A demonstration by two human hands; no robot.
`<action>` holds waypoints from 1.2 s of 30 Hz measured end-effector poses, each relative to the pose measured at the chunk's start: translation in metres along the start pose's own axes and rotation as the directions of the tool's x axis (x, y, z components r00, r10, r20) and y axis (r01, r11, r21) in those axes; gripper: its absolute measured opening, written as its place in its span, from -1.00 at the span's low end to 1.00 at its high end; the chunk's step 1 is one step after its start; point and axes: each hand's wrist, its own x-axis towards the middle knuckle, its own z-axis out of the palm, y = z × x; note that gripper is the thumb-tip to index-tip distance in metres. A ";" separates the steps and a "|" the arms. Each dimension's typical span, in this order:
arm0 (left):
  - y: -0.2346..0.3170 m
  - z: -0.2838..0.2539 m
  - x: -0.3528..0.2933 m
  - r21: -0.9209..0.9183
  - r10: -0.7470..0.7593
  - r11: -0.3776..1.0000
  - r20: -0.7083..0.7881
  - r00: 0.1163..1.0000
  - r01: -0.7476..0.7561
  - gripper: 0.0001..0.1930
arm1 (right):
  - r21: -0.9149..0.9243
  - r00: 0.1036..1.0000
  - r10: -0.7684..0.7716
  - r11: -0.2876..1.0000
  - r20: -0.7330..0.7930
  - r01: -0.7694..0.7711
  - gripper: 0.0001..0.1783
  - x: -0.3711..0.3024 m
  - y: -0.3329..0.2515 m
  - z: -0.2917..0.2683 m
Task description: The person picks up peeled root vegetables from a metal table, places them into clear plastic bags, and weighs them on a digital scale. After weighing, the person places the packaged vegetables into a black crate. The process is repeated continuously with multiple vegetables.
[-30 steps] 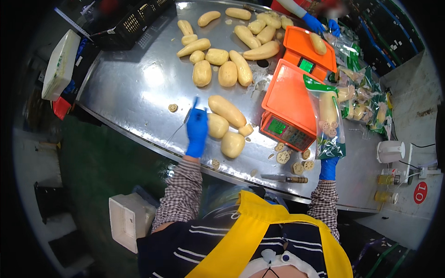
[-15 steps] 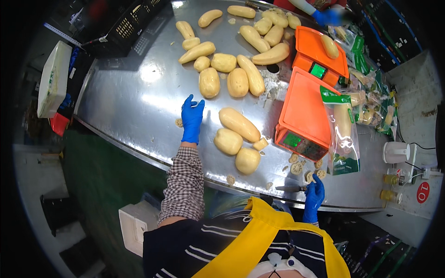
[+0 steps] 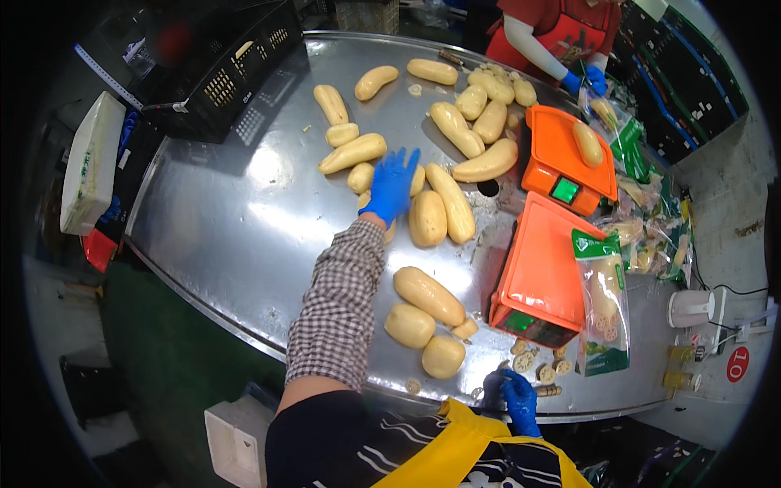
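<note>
Lotus roots (image 3: 427,218) lie in a loose cluster mid-table, and the left hand (image 3: 391,184) reaches over them — blue-gloved fingers (image 3: 404,159) spread open, palm down on a root, gripping nothing. The right hand (image 3: 516,396), also gloved, rests at the near edge of the steel table (image 3: 228,228), fingers curled on a small knife (image 3: 543,391). Just beyond it sit cut slices (image 3: 537,366), an orange scale (image 3: 541,281) and a bagged root (image 3: 604,301). Across the table, another person's gloved hands (image 3: 587,80).
</note>
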 end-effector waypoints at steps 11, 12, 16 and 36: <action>0.016 -0.053 -0.008 -0.600 -0.049 0.799 -0.008 0.999 0.034 -0.15 | -0.083 0.977 -0.175 0.979 0.118 0.186 -0.66 0.009 -0.038 0.017; 0.036 -0.073 -0.020 -0.641 0.036 0.766 -0.036 0.999 -0.051 -0.16 | -0.080 0.989 -0.048 0.995 0.142 0.060 -0.65 0.012 -0.047 0.020; 0.129 -0.118 -0.081 -0.551 0.490 0.729 0.005 0.872 -0.406 -0.19 | 0.242 0.949 -0.239 0.952 0.205 0.187 -0.48 0.017 -0.083 0.035; 0.363 -0.061 -0.150 -0.786 0.381 0.189 0.611 0.694 0.588 -0.59 | 0.972 0.988 -0.150 0.224 -0.034 0.067 -0.36 -0.040 -0.063 -0.121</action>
